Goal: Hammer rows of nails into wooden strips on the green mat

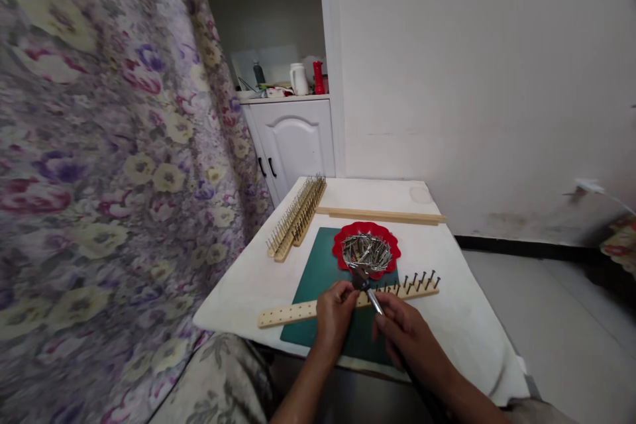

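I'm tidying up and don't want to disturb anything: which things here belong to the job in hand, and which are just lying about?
Seemingly part of the job:
- hammer
- drilled wooden strip
- red dish of nails
- green mat
- nail-studded strips
- plain wooden strips, probably

Apparently just lying about, on the counter:
- white jug
- red container
- dark bottle

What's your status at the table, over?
Right hand gripping hammer. Left hand at perforated wooden strip, fingertip contents unclear. Strip's right end nailed. Red scalloped bowl of nails close behind.
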Motion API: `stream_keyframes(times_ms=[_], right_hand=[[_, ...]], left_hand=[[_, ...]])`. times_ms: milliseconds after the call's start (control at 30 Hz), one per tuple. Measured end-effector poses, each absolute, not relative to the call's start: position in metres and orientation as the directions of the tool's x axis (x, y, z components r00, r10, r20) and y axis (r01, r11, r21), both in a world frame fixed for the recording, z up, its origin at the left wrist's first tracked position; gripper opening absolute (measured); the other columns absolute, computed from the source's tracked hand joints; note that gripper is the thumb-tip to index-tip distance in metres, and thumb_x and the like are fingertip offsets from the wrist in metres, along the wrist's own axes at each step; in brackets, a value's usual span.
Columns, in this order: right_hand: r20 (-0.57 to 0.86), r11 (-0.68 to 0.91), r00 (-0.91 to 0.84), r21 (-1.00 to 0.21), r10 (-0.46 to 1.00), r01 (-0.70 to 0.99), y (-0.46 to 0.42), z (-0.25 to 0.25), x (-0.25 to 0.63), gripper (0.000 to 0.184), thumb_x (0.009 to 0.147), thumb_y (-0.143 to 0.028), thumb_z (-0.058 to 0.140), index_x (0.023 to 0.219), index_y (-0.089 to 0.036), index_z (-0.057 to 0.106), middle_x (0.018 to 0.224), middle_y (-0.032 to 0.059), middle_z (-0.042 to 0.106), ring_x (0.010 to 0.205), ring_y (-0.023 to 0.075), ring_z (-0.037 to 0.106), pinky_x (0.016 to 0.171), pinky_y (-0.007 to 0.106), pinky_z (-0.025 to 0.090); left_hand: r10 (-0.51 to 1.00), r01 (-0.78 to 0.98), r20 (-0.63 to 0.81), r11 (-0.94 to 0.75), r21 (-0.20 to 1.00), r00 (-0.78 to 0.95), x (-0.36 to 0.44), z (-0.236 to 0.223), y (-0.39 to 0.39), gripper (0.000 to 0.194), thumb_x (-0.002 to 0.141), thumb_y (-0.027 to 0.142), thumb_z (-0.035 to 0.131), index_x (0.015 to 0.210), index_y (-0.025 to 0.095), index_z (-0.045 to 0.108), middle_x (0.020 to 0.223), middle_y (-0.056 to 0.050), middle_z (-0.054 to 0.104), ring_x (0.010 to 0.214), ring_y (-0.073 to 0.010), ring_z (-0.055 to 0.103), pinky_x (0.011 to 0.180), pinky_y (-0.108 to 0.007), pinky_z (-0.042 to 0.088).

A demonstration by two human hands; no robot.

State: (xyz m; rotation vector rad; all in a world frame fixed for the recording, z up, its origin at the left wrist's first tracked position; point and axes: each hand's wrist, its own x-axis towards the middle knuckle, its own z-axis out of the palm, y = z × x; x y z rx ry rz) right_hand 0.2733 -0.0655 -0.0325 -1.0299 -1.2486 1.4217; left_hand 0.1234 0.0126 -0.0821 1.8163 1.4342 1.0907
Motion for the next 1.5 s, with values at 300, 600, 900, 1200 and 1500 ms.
stream_keyframes(times_ms=[300,600,900,1200,1500], right_hand=[[-0.016,-0.037,-0.197,-0.994,0.98,-0.104,-0.069,-0.032,0.272,0.034,0.087,-0.039,0.05,0.114,-0.019,0.048,0.068,-0.0033,0.061,0.028,0.0031,0.038,0.029,0.015,0.024],[0.005,-0.008,-0.086,-0.988,0.996,-0.154,-0.063,-0.029,0.283,0.036,0.085,-0.041,0.053,0.113,-0.018,0.048,0.067,-0.0035,0.06,0.028,0.0038,0.038,0.029,0.016,0.023],[0.039,0.029,-0.041,-0.976,0.998,-0.214,-0.059,-0.024,0.299,0.04,0.084,-0.043,0.055,0.113,-0.016,0.05,0.066,-0.0022,0.061,0.029,0.0035,0.039,0.029,0.015,0.026],[0.015,-0.014,-0.129,-0.976,0.991,-0.217,-0.062,-0.031,0.282,0.04,0.084,-0.042,0.054,0.114,-0.016,0.049,0.065,-0.0028,0.062,0.027,0.0036,0.039,0.028,0.014,0.024],[-0.02,-0.06,-0.205,-0.98,0.979,-0.191,-0.063,-0.037,0.274,0.037,0.084,-0.041,0.053,0.112,-0.017,0.049,0.065,-0.0037,0.062,0.027,0.0037,0.039,0.027,0.014,0.024]], left_hand=[[0.964,0.511,0.251,-0.26,0.819,0.088,0.123,-0.085,0.013,0.016,0.077,0.026,0.053,0.066,0.017,0.062,0.062,0.002,0.057,0.06,-0.0123,0.051,0.057,-0.02,0.035],[0.966,0.522,0.239,-0.256,0.813,0.103,0.122,-0.082,0.013,0.012,0.075,0.025,0.054,0.074,0.018,0.065,0.068,0.0,0.062,0.064,-0.0137,0.055,0.06,-0.022,0.038],[0.948,0.503,0.285,-0.318,0.804,0.143,0.122,-0.079,0.014,0.014,0.076,0.027,0.056,0.075,0.017,0.066,0.07,-0.001,0.058,0.063,-0.0141,0.055,0.059,-0.022,0.038],[0.948,0.505,0.285,-0.318,0.802,0.145,0.121,-0.078,0.014,0.017,0.077,0.026,0.054,0.066,0.017,0.063,0.067,0.0,0.056,0.062,-0.0129,0.052,0.059,-0.021,0.036],[0.947,0.524,0.291,-0.318,0.791,0.135,0.123,-0.079,0.013,0.018,0.078,0.024,0.052,0.064,0.017,0.061,0.063,0.001,0.052,0.059,-0.0122,0.049,0.057,-0.021,0.034]])
